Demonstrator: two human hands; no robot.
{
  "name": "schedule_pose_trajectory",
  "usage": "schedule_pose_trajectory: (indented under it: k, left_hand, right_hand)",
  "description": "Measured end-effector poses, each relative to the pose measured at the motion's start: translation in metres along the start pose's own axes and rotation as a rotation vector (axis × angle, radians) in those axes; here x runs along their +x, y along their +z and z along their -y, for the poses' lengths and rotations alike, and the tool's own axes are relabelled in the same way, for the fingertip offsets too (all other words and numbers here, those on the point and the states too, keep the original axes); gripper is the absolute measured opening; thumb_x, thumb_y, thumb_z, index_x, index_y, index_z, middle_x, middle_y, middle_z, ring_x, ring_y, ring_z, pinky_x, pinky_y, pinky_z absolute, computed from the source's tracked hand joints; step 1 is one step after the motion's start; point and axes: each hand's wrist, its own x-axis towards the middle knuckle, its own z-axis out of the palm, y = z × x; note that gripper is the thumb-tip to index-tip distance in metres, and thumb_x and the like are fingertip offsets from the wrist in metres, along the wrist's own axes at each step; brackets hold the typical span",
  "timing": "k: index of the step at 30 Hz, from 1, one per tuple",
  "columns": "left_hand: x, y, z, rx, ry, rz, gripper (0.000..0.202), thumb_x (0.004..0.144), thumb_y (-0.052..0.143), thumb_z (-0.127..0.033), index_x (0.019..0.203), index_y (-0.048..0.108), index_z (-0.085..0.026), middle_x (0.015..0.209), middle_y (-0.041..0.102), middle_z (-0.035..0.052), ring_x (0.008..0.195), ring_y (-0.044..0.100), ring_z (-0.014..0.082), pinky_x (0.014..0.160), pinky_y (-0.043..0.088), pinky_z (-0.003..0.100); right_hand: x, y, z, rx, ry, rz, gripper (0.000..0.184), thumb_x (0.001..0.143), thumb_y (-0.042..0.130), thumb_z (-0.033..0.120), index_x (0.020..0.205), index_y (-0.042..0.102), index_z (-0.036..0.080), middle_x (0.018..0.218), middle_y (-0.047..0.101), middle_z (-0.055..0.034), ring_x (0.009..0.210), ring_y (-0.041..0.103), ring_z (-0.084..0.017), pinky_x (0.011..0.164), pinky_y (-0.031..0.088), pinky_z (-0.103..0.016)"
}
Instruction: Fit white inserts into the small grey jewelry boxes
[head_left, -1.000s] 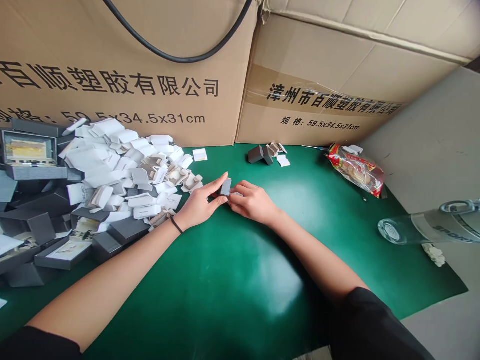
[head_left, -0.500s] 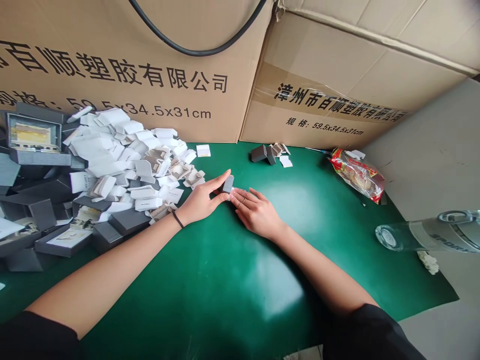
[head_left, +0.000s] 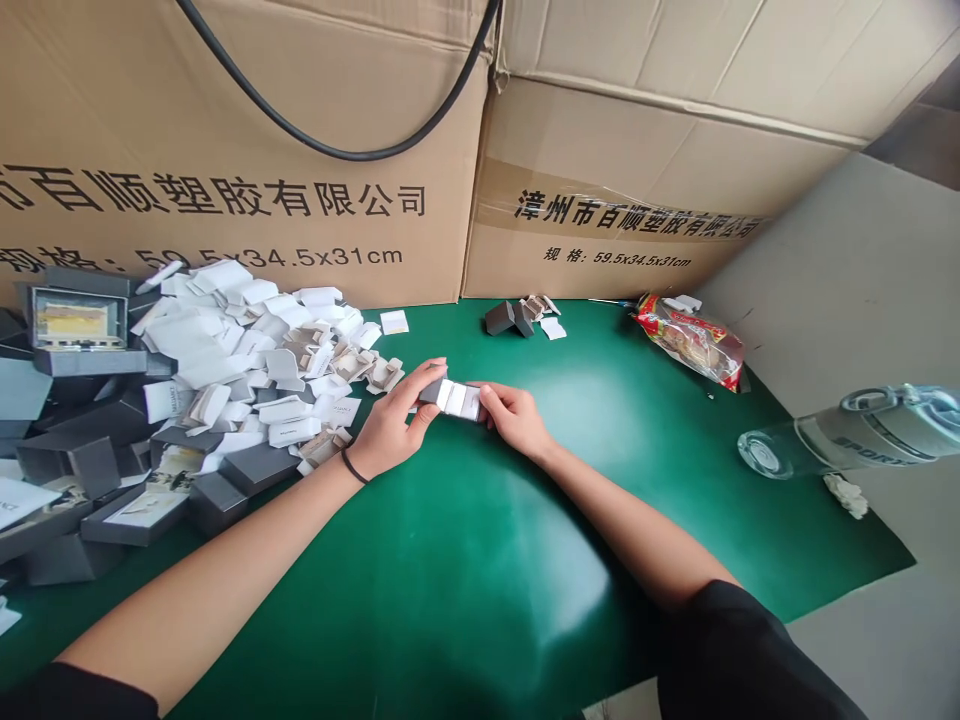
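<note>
Between my hands, above the green table mat, is a small dark grey jewelry box, its lid open and white card showing inside. My left hand grips its left end between thumb and fingers. At the right end, my right hand holds the box with the thumb on top; the fingers underneath are partly hidden. To the left lies a heap of white folded card inserts. Several dark grey boxes lie around that heap, some open.
Large cardboard cartons stand along the back, with a black cable hanging before them. Another small grey box lies at the back beside card scraps. On the right are a red food packet and a clear bottle.
The grey box, closed-looking before, now shows open with white card inside. My right hand has turned from flat fingers to a thumb grip. The camera view has tilted slightly.
</note>
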Motion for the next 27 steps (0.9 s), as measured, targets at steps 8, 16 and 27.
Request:
schedule_pose_trajectory:
  k: [8, 16, 27]
  left_hand:
    - [0.000, 0.005, -0.004, -0.017, 0.222, 0.059, 0.055, 0.094, 0.038, -0.017, 0.146, 0.023, -0.025, 0.151, 0.032, 0.0132, 0.136, 0.038, 0.0239, 0.103, 0.046, 0.039]
    - [0.006, 0.008, -0.011, -0.450, -0.444, 0.029, 0.059, 0.087, 0.053, -0.040, 0.139, 0.037, -0.015, 0.132, 0.054, 0.0170, 0.115, 0.058, 0.0288, 0.085, 0.058, 0.039]
    - [0.010, 0.006, -0.009, -0.607, -0.566, 0.082, 0.062, 0.078, 0.065, -0.041, 0.131, 0.046, -0.014, 0.123, 0.061, 0.0162, 0.106, 0.063, 0.0285, 0.074, 0.061, 0.036]
  right_hand:
    - [0.011, -0.013, 0.005, 0.208, 0.163, 0.355, 0.035, 0.083, 0.051, 0.045, 0.065, 0.059, 0.015, 0.056, 0.063, 0.0015, 0.038, 0.042, -0.004, 0.041, 0.035, -0.018]
    - [0.000, 0.006, 0.002, 0.372, 0.216, 0.046, 0.038, 0.080, 0.054, 0.052, 0.072, 0.059, 0.015, 0.057, 0.063, -0.0005, 0.041, 0.055, -0.009, 0.041, 0.046, -0.021]
    - [-0.006, 0.009, 0.003, 0.432, 0.200, 0.110, 0.043, 0.081, 0.053, 0.057, 0.077, 0.060, 0.015, 0.062, 0.066, -0.0022, 0.049, 0.062, -0.011, 0.044, 0.050, -0.021]
